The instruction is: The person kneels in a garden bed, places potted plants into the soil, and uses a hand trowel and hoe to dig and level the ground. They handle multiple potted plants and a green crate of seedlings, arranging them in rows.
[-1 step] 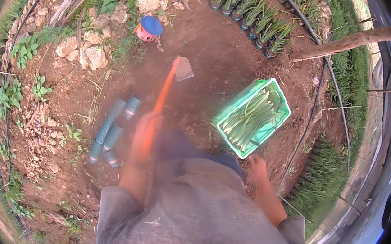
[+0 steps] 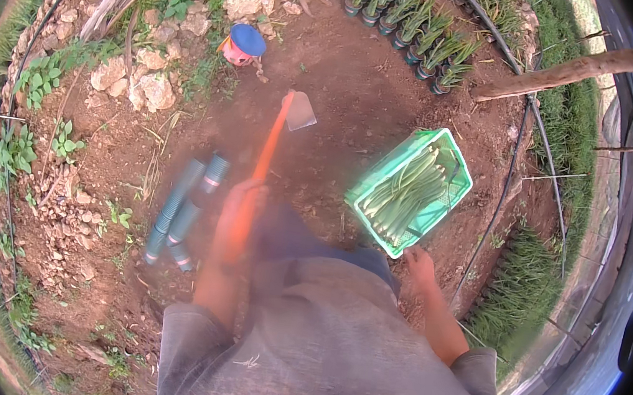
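I watch from far away, through the camera on the person's head. The left hand (image 2: 236,212) is blurred, but its fingers appear closed around the shaft of an orange-handled tool (image 2: 270,144); the flat pale blade (image 2: 302,111) is at the far end, and I cannot tell if it rests on the soil (image 2: 320,159) or hangs above it. The right hand (image 2: 420,268) is at the near corner of a green crate (image 2: 383,171), very close or touching. Whether these fingers grasp the rim, I cannot tell. The crate stands on the soil, in front and to the right, with long green stalks (image 2: 406,191) lying inside it.

In my judgement, the step in hand is one of handling: the left side manages the tool, while the right side is occupied with the crate. The next move, I think, calls for a sure contact of the right fingers on the rim, with the blade kept apart from the crate.

About brands or labels, I can read nothing. The grey shirt (image 2: 342,316) has a small pale mark (image 2: 246,359), too unclear to say if it is writing. The stacked dark-green pots (image 2: 174,206) have light bands, without legible letters.
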Demonstrator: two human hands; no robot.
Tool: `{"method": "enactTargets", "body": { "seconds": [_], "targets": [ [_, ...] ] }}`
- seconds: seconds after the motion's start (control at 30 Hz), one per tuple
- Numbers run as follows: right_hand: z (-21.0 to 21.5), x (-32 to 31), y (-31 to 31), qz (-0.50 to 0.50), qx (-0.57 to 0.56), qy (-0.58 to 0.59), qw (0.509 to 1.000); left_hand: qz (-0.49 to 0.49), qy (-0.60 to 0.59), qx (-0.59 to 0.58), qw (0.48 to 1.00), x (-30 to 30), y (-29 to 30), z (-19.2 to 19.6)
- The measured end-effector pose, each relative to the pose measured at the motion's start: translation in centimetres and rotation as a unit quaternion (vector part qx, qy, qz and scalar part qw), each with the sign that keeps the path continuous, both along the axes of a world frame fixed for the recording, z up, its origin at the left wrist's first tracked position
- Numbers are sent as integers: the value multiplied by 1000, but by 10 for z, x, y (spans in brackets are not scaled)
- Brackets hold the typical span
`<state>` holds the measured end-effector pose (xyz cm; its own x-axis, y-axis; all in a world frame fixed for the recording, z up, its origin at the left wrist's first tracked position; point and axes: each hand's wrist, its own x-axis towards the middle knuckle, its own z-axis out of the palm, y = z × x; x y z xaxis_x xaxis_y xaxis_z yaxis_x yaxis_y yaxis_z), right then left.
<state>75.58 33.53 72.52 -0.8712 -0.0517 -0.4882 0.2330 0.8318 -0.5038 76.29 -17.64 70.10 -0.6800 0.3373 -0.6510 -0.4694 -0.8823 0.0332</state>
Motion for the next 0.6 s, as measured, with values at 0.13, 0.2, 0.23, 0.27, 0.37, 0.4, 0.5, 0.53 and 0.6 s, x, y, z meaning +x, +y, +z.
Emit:
{"method": "enactTargets", "body": {
  "seconds": [0.13, 0.2, 0.23, 0.27, 0.37, 0.4, 0.5, 0.53, 0.6],
  "targets": [
    [66, -77, -146, 65, -118, 8, 991, -23, -25, 17, 999, -49, -17, 19],
    [108, -98, -232, 78, -190, 0, 979, -42, -22, -84, 995, -72, -12, 22],
    [130, -103, -272, 98, -261, 18, 960, -35, -43, -64, 996, -82, -9, 25],
    [150, -105, -307, 96, -292, 5, 952, -39, -78, -89, 992, -92, -7, 26],
    [208, -108, -374, 115, -433, 14, 894, -33, -67, -92, 993, -115, 3, 31],
    [228, -106, -383, 119, -459, 5, 880, -52, -70, -110, 990, -120, 5, 33],
    [262, -100, -392, 126, -472, -21, 872, -88, -70, -155, 982, -134, 12, 37],
    [266, -99, -392, 139, -449, -25, 883, -92, -74, -178, 977, -138, 14, 37],
    [267, -96, -394, 95, -402, 3, 911, -108, -90, -178, 974, -147, 15, 36]
  ]
}}
